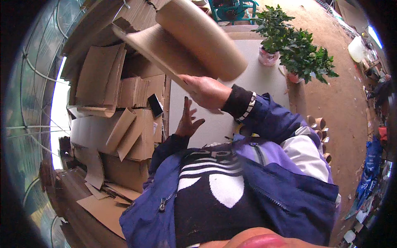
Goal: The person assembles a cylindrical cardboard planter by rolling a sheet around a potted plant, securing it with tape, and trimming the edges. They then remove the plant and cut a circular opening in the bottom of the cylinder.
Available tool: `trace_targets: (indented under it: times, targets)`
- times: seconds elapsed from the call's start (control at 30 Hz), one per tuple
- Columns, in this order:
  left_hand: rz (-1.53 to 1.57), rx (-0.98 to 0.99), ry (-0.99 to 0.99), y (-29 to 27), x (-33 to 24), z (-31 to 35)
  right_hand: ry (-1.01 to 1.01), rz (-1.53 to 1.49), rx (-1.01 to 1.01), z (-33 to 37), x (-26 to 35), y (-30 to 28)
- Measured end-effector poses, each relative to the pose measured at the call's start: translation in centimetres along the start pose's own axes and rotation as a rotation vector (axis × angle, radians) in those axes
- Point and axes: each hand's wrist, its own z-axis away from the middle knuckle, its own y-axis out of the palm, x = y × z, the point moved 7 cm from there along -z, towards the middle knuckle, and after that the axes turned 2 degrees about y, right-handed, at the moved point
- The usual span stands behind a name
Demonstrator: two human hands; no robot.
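Observation:
My right hand (206,91) grips the near edge of a curled sheet of brown cardboard (202,39). The sheet rises away from me, its far side bent over into a wide roll. Below the sheet's left edge, my left hand (189,123) is held up with its fingers spread and nothing in it. Beneath both hands lies a pale grey tabletop (252,93), partly hidden by the cardboard and my right arm.
Stacked cardboard (99,76) and boxes fill the left side, with a dark phone (155,105) on them. Two leafy potted plants (273,31) stand at the table's far right. Several cardboard tubes (319,123) lie right of my arm, beside the brown floor (347,107).

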Motion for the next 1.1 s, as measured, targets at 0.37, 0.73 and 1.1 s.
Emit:
trace_targets:
  times: [0.37, 0.73, 1.1]
  targets:
    - [0.830, -0.420, -0.796, -1.5, 18.9, 1.1, 0.240, 0.467, 0.340, 8.0, -12.7, 17.8]
    - [1.001, -0.493, -0.920, -0.2, 24.9, 2.4, 1.151, 0.585, -0.100, 28.1, -25.3, 10.4]
    - [1.040, -0.744, -0.920, 3.5, 23.0, 5.3, 0.931, 0.384, -0.046, 32.6, -31.7, 7.9]
